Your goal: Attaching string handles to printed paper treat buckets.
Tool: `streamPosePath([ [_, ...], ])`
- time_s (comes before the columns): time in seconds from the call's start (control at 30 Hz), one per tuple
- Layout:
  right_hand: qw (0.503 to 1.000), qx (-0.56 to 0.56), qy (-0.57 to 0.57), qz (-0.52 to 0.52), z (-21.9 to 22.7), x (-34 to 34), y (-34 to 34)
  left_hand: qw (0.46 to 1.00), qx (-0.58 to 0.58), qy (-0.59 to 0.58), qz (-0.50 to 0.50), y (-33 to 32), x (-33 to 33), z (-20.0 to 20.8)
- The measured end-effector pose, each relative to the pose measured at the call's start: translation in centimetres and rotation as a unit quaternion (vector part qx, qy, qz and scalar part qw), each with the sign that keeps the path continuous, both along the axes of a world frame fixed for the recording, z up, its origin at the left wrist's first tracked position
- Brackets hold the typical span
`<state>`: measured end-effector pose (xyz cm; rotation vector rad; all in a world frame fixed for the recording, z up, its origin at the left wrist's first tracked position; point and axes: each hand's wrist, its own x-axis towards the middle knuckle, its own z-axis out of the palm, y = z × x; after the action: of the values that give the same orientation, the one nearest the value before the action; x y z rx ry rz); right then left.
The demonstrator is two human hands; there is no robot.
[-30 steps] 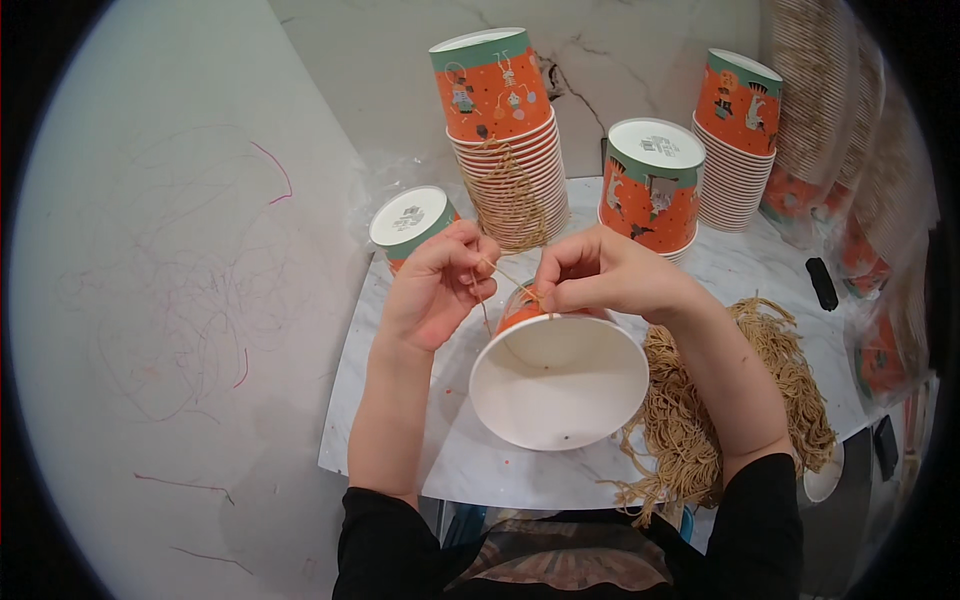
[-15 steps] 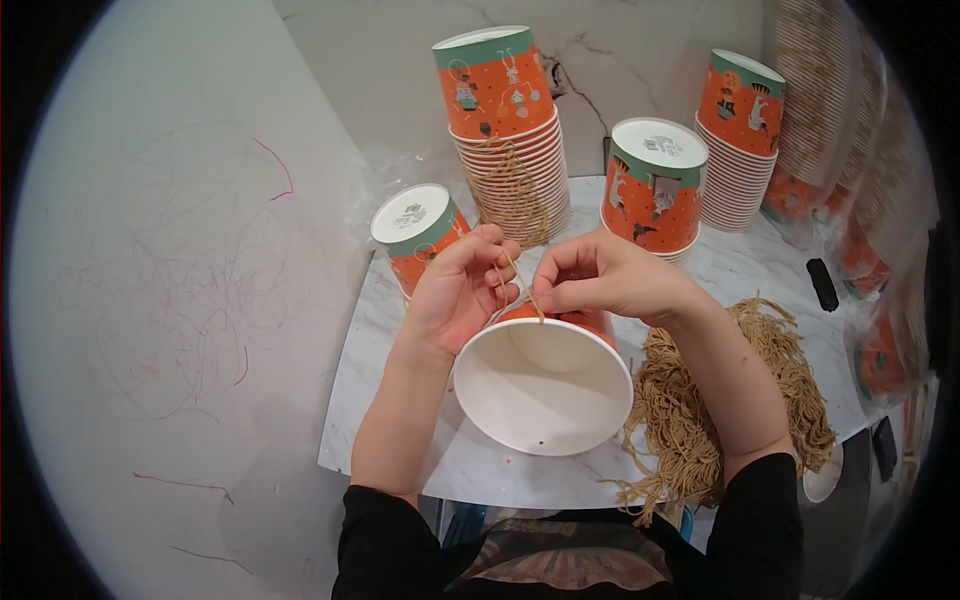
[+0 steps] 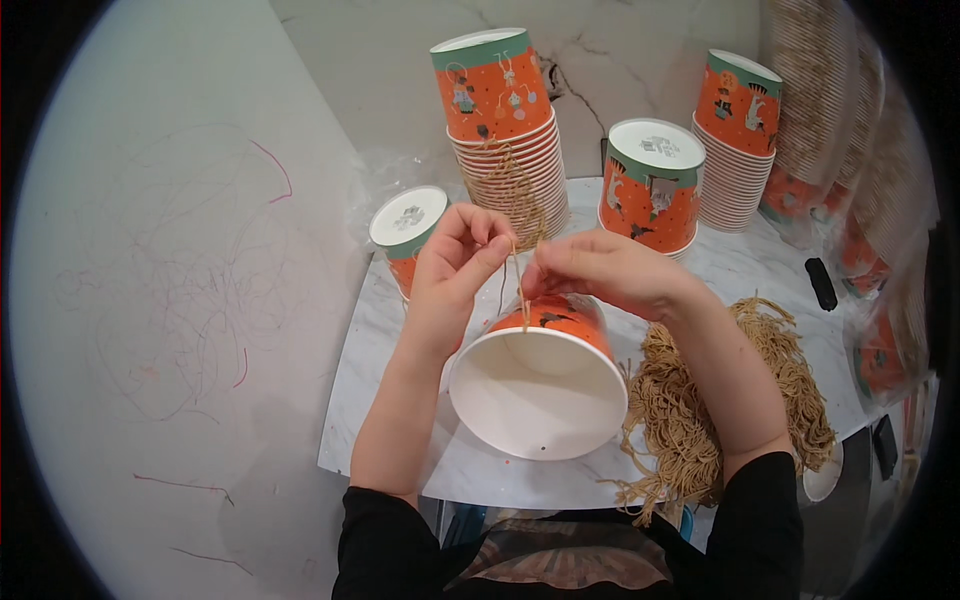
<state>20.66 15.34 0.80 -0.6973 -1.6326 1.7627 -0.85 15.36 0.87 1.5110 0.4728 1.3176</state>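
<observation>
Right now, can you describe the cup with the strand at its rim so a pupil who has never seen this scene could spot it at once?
Find the pale marbled table, then the tan string heap on it. Just left of the heap is a tipped orange cup, a strand at its rim. Unlike the upside-down cups behind, it shows its white inside.

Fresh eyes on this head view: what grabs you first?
Probably the orange paper cup at centre, its wide white mouth facing the viewer, with a thin string at its upper rim between the left hand and right hand. Next, the shaggy heap of tan string right of it, and the tall stack of upside-down cups behind.
</observation>
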Motion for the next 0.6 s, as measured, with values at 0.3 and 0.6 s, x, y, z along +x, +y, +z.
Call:
streamPosePath([
  [0.3, 0.935, -0.223, 0.277, -0.007, 0.4, -1.1, -0.5, 0.921, 0.3, 0.203, 0.141, -0.8, -0.3, 0.6],
  [0.6, 0.889, -0.111, 0.417, -0.15, 1.4, 4.5, 1.8, 0.932, 0.268, 0.198, 0.141, -0.8, -0.6, 1.0],
])
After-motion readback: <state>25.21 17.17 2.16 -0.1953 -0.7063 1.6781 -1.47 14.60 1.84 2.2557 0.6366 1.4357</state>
